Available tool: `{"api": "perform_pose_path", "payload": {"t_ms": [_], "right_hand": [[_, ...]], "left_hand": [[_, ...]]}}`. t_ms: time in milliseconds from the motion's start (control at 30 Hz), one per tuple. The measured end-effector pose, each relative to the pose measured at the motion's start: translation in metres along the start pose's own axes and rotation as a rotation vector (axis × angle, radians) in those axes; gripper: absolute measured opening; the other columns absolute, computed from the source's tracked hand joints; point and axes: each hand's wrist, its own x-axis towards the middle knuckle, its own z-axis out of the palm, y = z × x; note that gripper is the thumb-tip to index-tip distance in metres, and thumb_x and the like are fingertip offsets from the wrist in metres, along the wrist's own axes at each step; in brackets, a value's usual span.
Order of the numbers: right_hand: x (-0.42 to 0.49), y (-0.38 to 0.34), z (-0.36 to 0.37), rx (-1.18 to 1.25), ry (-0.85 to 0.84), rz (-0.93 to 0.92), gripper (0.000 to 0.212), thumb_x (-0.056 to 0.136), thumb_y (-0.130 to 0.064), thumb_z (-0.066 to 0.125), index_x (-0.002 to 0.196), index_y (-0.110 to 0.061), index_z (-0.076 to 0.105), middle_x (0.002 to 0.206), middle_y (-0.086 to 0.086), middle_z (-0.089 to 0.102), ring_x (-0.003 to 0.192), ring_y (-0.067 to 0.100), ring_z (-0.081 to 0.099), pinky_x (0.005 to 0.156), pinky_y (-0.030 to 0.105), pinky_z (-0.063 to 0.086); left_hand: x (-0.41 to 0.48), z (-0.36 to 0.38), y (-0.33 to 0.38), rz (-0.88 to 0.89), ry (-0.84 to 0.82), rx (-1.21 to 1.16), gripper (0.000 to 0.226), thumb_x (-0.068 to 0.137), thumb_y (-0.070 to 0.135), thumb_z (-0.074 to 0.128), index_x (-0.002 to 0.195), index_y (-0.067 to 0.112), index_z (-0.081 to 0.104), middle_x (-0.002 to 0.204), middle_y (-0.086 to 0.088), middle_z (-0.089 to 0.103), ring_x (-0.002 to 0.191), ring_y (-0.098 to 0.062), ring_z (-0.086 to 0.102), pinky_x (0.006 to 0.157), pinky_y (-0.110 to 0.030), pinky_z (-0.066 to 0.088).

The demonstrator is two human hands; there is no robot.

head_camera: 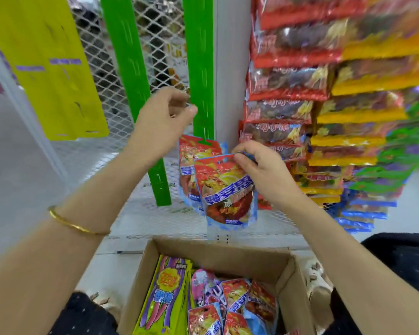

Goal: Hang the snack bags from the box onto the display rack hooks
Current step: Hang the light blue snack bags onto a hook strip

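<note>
Just below the green strip's (200,56) lower end, the right hand (259,170) pinches a red snack bag (224,192) by its top edge, in front of a hooked bag (189,153). The left hand (165,117) curls beside the strip, its grip unclear; it would be best to steady the strip and thread the bag's hole squarely. Under the strip sits the cardboard box (227,256), with white mesh (121,124) behind.

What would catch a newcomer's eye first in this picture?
The right hand pinches a red snack bag at the centre, in front of a second bag hanging on the green strip. Packed rows of red and yellow bags fill the right side; an open box lies below.
</note>
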Motion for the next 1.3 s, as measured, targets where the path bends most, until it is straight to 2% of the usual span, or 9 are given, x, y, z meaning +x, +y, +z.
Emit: {"api": "perform_pose_path", "payload": {"t_ms": [100, 200, 300, 400, 800, 1000, 1100, 1200, 1300], "right_hand": [[0.022, -0.017, -0.007, -0.046, 0.115, -0.084, 0.009, 0.092, -0.008, 0.053, 0.094, -0.001, 0.058, 0.077, 0.006, 0.057, 0.07, 0.008, 0.045, 0.063, 0.009, 0.034], [0.041, -0.033, -0.009, -0.04, 0.191, -0.132, 0.003, 0.093, -0.008, 0.053, 0.093, -0.006, 0.053, 0.073, -0.002, 0.051, 0.068, 0.007, 0.043, 0.062, 0.013, 0.034], [0.059, -0.041, -0.004, -0.072, 0.235, -0.14, 0.006, 0.095, -0.011, 0.05, 0.091, -0.009, 0.046, 0.071, 0.001, 0.049, 0.066, 0.016, 0.045, 0.059, 0.028, 0.033], [0.07, -0.044, 0.005, -0.118, 0.252, -0.107, 0.009, 0.097, -0.012, 0.045, 0.09, -0.011, 0.039, 0.068, -0.002, 0.045, 0.064, 0.019, 0.044, 0.058, 0.035, 0.033], [0.075, -0.04, 0.019, -0.202, 0.295, -0.088, 0.013, 0.097, -0.012, 0.041, 0.087, -0.011, 0.034, 0.067, -0.005, 0.042, 0.062, 0.021, 0.045, 0.052, 0.032, 0.027], [0.062, -0.019, 0.032, -0.183, 0.242, -0.02, 0.016, 0.098, -0.013, 0.043, 0.086, -0.013, 0.032, 0.068, -0.008, 0.042, 0.064, 0.021, 0.049, 0.057, 0.032, 0.031], [0.063, -0.02, 0.033, -0.198, 0.255, -0.018, 0.018, 0.098, -0.016, 0.044, 0.086, -0.014, 0.032, 0.069, -0.005, 0.043, 0.066, 0.023, 0.05, 0.057, 0.033, 0.034], [0.054, -0.025, 0.029, -0.182, 0.274, 0.005, 0.012, 0.096, -0.022, 0.047, 0.094, -0.015, 0.037, 0.085, 0.006, 0.053, 0.07, 0.027, 0.053, 0.058, 0.037, 0.041], [0.027, -0.019, 0.027, -0.305, 0.402, -0.043, 0.023, 0.093, -0.019, 0.052, 0.114, -0.011, 0.046, 0.111, 0.01, 0.052, 0.078, 0.031, 0.058, 0.06, 0.041, 0.049]], "left_hand": [[0.033, 0.007, 0.016, -0.005, 0.037, -0.068, 0.038, 0.091, 0.021, 0.058, 0.124, 0.004, 0.048, 0.104, -0.002, 0.054, 0.092, -0.012, 0.054, 0.084, -0.025, 0.049], [0.051, 0.014, 0.019, -0.064, 0.08, -0.153, 0.038, 0.09, 0.023, 0.061, 0.119, 0.004, 0.046, 0.097, -0.005, 0.054, 0.086, -0.019, 0.055, 0.085, -0.038, 0.05], [0.055, 0.015, 0.016, -0.067, 0.003, -0.055, 0.023, 0.09, 0.029, 0.059, 0.086, 0.008, 0.054, 0.079, -0.008, 0.05, 0.072, -0.017, 0.047, 0.069, -0.038, 0.044], [0.051, 0.014, 0.015, -0.089, -0.073, 0.008, 0.04, 0.093, 0.036, 0.053, 0.062, 0.017, 0.038, 0.062, -0.004, 0.038, 0.058, -0.015, 0.035, 0.056, -0.031, 0.025], [0.047, 0.012, 0.015, -0.135, -0.116, 0.016, 0.045, 0.092, 0.044, 0.051, 0.059, 0.016, 0.038, 0.058, -0.006, 0.036, 0.053, -0.016, 0.033, 0.054, -0.03, 0.024], [0.039, 0.012, 0.006, -0.079, -0.121, -0.026, 0.041, 0.094, 0.03, 0.054, 0.058, 0.015, 0.04, 0.055, 0.0, 0.033, 0.051, -0.012, 0.031, 0.05, -0.024, 0.026], [0.034, 0.013, -0.001, -0.083, -0.13, -0.049, 0.031, 0.093, 0.024, 0.056, 0.066, 0.011, 0.049, 0.065, -0.008, 0.045, 0.063, -0.015, 0.044, 0.063, -0.029, 0.035], [0.025, 0.015, -0.011, -0.077, -0.13, -0.048, 0.008, 0.091, 0.018, 0.059, 0.093, 0.011, 0.06, 0.089, -0.001, 0.062, 0.085, -0.014, 0.06, 0.077, -0.027, 0.047], [-0.005, 0.018, -0.028, -0.025, 0.049, 0.043, 0.039, 0.087, 0.015, 0.062, 0.124, 0.018, 0.052, 0.116, 0.01, 0.05, 0.114, -0.011, 0.049, 0.095, -0.022, 0.043]]}}
